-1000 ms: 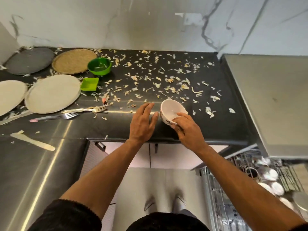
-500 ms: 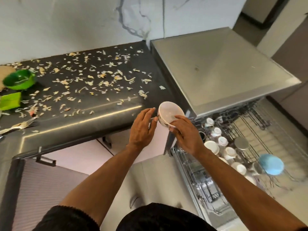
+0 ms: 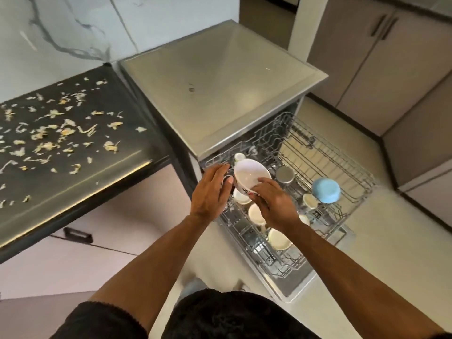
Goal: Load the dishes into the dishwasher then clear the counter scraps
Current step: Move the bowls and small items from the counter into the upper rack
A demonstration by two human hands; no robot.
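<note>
The right hand (image 3: 275, 204) pinched the bowl (image 3: 252, 176) by its rim, the left hand (image 3: 211, 192) flat-fingered beside it at frame centre, so it could slip onto the cups (image 3: 255, 212) in the rack (image 3: 330, 152).

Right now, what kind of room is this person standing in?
It looks like a home kitchen. A dishwasher rack is pulled out with cups in it, the dark counter has food scraps scattered on it, and the right hand grips a white bowl over the rack.
</note>
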